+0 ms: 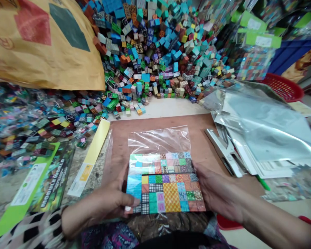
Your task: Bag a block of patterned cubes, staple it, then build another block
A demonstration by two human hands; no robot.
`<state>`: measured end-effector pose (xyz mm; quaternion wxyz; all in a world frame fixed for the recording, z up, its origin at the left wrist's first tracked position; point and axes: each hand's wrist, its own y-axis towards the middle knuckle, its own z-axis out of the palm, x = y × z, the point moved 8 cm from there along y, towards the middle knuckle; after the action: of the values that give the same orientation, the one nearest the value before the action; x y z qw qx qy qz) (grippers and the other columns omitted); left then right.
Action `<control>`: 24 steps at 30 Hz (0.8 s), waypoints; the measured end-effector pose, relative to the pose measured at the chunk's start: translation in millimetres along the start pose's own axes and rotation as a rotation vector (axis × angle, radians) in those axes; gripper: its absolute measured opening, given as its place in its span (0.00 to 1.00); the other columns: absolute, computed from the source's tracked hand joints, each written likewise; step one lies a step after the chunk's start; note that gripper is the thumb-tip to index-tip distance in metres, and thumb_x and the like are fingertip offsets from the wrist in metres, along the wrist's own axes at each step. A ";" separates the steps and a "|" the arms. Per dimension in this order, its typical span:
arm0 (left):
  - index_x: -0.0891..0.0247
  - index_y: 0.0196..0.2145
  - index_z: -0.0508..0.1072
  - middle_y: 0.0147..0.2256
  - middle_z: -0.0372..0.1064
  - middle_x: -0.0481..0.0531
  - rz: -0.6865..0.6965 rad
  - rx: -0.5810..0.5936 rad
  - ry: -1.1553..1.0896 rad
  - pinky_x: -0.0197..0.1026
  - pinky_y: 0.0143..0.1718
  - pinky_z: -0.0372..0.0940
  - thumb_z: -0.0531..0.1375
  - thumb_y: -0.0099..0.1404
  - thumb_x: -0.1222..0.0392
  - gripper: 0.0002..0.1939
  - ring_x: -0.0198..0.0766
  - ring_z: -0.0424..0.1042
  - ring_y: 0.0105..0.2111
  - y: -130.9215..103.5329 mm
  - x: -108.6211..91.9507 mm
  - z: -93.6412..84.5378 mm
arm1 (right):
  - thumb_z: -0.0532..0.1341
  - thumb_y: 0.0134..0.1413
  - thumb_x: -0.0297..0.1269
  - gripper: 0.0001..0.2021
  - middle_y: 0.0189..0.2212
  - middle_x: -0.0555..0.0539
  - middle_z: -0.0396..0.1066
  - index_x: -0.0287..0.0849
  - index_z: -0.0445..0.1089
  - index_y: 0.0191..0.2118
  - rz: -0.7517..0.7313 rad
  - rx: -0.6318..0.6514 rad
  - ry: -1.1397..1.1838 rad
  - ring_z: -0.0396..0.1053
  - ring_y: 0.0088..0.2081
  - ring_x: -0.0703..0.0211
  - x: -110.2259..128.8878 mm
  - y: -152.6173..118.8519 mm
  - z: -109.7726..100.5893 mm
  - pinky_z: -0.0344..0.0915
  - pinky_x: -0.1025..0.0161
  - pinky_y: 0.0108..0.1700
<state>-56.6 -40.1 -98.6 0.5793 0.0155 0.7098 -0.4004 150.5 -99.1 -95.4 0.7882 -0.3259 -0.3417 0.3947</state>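
A clear plastic bag (159, 140) holds rows of patterned little blocks (172, 197), laid close together like a mosaic. Its clear upper flap lies flat on the brown board, away from me. My left hand (118, 197) grips the left edge, thumb on top of the blocks and the other fingers mostly hidden beneath. Along the right edge, my right hand (215, 190) presses against the side with its fingers partly hidden behind it. The near edge of the bag sits over my lap.
Loose blocks (150, 62) are heaped behind the brown board (197, 128). A silver stapler (226, 154) lies at right beside clear plastic bags (269, 121). Yellow card strip (93, 148) and green-topped printed card (36, 183) lie left. A yellow sack (41, 52) and red basket (285, 86) stand farther back.
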 end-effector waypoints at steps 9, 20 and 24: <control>0.57 0.68 0.50 0.59 0.65 0.58 0.061 -0.071 0.259 0.52 0.52 0.67 0.67 0.50 0.56 0.50 0.56 0.66 0.56 -16.3 31.1 -14.0 | 0.70 0.49 0.41 0.32 0.57 0.38 0.68 0.44 0.62 0.60 -0.244 -0.103 -0.179 0.70 0.55 0.47 -9.8 -15.5 -27.1 0.64 0.51 0.60; 0.64 0.65 0.56 0.52 0.72 0.60 0.267 -0.274 0.725 0.52 0.49 0.68 0.61 0.60 0.53 0.38 0.54 0.73 0.48 -3.7 -5.7 -11.6 | 0.67 0.46 0.42 0.37 0.55 0.35 0.68 0.41 0.58 0.62 -0.575 -0.254 -0.597 0.74 0.47 0.46 11.8 -4.0 -45.2 0.71 0.50 0.50; 0.65 0.63 0.58 0.54 0.71 0.61 0.334 -0.306 0.793 0.55 0.52 0.66 0.58 0.62 0.53 0.33 0.53 0.71 0.51 9.5 -22.0 -12.3 | 0.65 0.48 0.41 0.37 0.53 0.36 0.71 0.40 0.56 0.64 -0.740 -0.313 -0.747 0.74 0.47 0.47 33.4 0.9 -50.5 0.70 0.49 0.52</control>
<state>-54.7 -16.7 -85.4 0.3151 0.1960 0.9155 -0.1552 205.5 -82.8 -114.7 0.6415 -0.1350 -0.7448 0.1242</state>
